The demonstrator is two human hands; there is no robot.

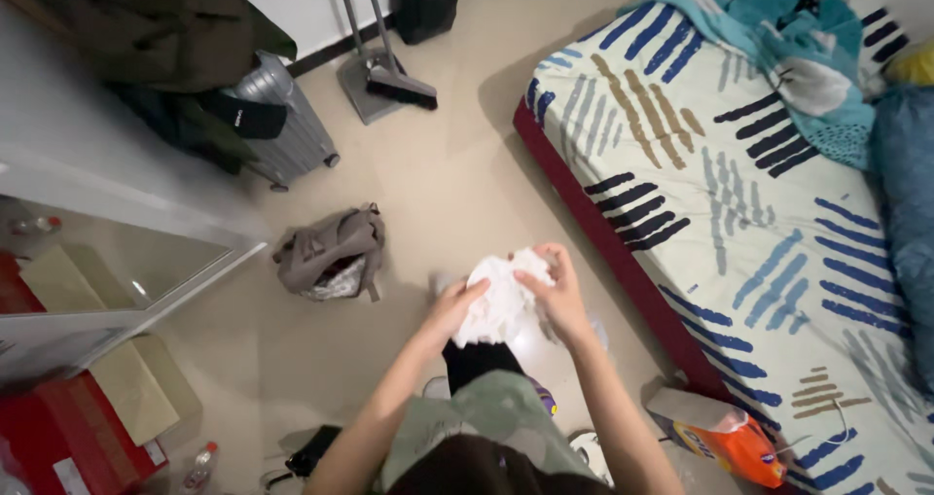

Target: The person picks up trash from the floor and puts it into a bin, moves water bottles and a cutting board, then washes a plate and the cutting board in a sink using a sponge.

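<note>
Down at the middle of the floor, between the bed and the mirror, a person stands bunching a crumpled white cloth (pixel 498 299) in both hands. The left hand (pixel 453 308) has its grip closed on the cloth's lower left side, fingers dug into the folds, while the right hand (pixel 556 291) pinches the upper right edge with thumb and fingers shut on it. As far as I can judge, the cloth is still a loose wad, neither folded flat nor laid anywhere, so whatever is being done with it looks barely begun; it hangs in the air above the beige floor (pixel 457 164), held in front of the person's waist. At about nine o'clock from the hands lies a slumped grey-brown backpack (pixel 331 252), apart from them. At three o'clock runs the bed (pixel 739 223), its sheet patterned with blue, black and tan strokes, a teal blanket (pixel 788 48) heaped at its far end. At about five o'clock, against the bed's base, sits an orange bag (pixel 735 441). Up at eleven o'clock stand a silver suitcase (pixel 292 125) with dark clothes over it and, near twelve, a broom and dustpan (pixel 384 72). A leaning mirror (pixel 117 271) fills the ten o'clock side, with red boxes (pixel 68 437) below it.
</note>
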